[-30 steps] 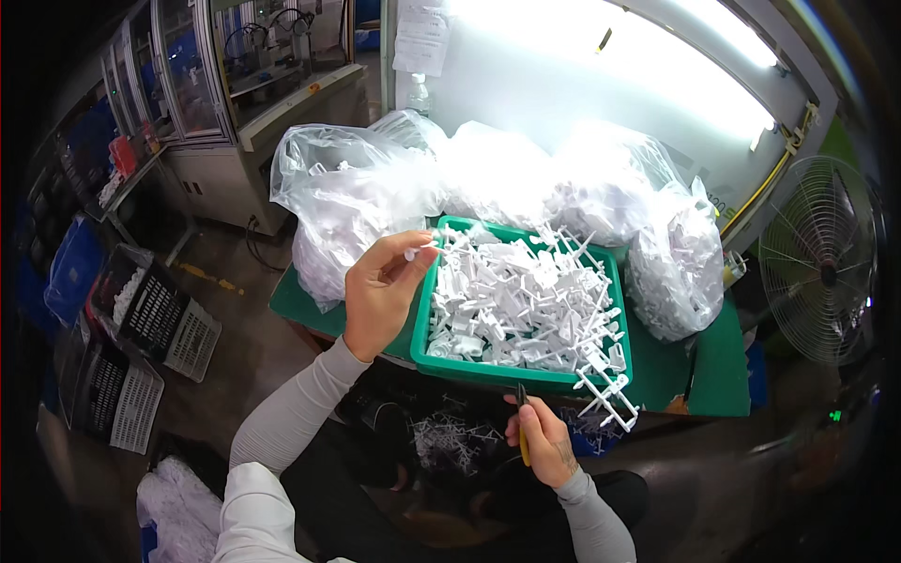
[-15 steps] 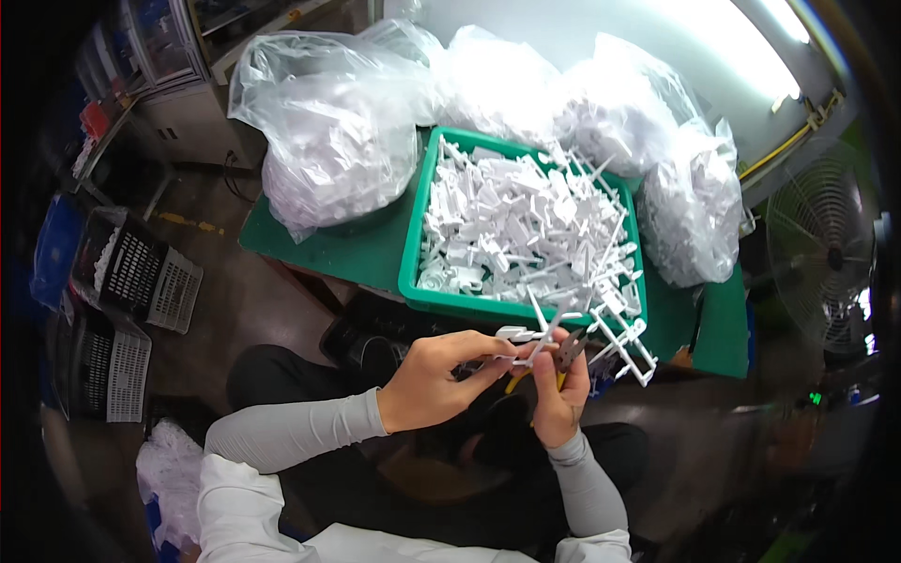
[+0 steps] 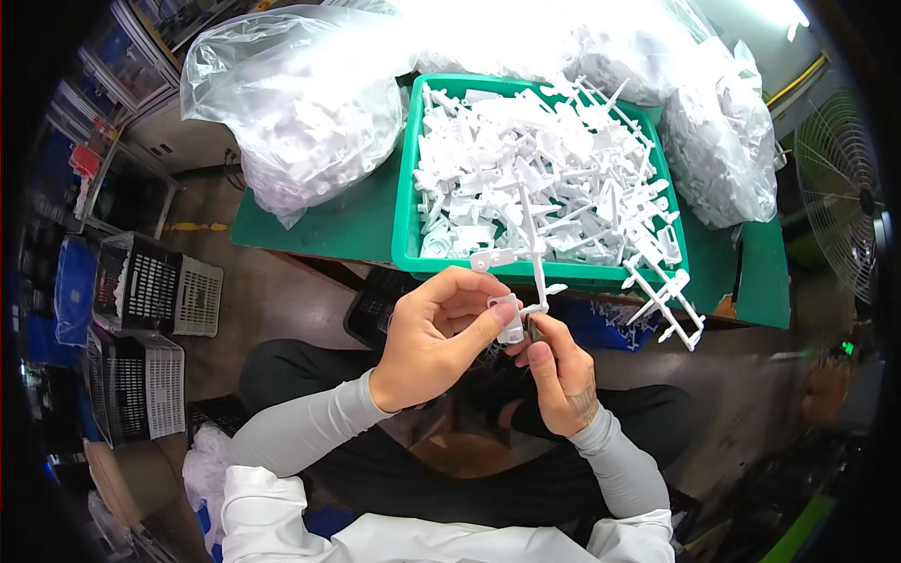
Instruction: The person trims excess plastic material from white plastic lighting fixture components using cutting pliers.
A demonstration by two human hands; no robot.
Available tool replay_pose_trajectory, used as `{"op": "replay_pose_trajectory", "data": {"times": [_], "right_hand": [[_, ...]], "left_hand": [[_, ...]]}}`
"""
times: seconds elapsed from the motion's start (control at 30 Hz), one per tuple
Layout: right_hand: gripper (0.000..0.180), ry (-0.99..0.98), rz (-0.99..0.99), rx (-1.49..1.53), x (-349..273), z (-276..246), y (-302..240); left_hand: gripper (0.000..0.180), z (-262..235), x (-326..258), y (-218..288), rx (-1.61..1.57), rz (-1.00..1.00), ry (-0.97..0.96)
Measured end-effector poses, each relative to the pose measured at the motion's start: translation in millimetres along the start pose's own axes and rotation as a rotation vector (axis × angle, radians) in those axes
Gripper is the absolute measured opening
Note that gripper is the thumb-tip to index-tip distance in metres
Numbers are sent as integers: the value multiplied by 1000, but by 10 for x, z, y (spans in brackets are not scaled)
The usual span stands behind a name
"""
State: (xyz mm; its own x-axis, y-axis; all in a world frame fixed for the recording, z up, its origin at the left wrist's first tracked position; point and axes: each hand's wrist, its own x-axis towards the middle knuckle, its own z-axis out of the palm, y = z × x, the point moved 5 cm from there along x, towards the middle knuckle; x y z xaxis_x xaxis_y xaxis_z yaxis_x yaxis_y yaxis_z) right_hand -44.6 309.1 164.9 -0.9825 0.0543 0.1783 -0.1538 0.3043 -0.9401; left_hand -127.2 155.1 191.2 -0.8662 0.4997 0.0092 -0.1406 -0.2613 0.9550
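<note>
So there's a green table [image 3: 314, 233], a stuffed clear bag [image 3: 300, 122] at about 10 o'clock from the green tray [image 3: 405, 192] of white parts. Left hand [image 3: 436, 342], around the tray's 7 o'clock, has thumb and fingers pinching a flat tab on a white plastic frame [image 3: 540, 280] at 6 o'clock, by the near rim. Right hand [image 3: 560, 380] is curled round a mostly hidden dark tool [image 3: 533, 328]; can't tell if its blades are closed. I'd guess the frame's light, stiff, slightly slick; thin arms might snap, so grab the tab.
</note>
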Motion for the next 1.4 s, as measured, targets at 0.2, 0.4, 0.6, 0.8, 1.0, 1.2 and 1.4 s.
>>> {"op": "replay_pose_trajectory", "data": {"times": [0.2, 0.4, 0.6, 0.8, 1.0, 1.2, 1.4], "right_hand": [[33, -27, 37, -49, -10, 10, -44], [32, -45, 60, -80, 0, 1, -89], [39, -82, 80, -23, -21, 14, -85], [32, -52, 49, 9, -19, 21, -90], [34, -68, 58, -117, -9, 10, -108], [29, -56, 62, -214, 10, 9, -182], [29, -68, 75, -202, -39, 117, -226]], "left_hand": [[18, 40, -10, -41, 35, -21, 2], [20, 35, -23, -64, 61, -18, -3], [20, 17, -11, -57, 65, -41, -30], [19, 8, -3, -51, 63, -41, -38], [18, 26, -14, -79, 63, -32, -6], [18, 45, -33, -92, 95, -21, 47], [42, 86, -47, -229, 128, 173, 160]]}}
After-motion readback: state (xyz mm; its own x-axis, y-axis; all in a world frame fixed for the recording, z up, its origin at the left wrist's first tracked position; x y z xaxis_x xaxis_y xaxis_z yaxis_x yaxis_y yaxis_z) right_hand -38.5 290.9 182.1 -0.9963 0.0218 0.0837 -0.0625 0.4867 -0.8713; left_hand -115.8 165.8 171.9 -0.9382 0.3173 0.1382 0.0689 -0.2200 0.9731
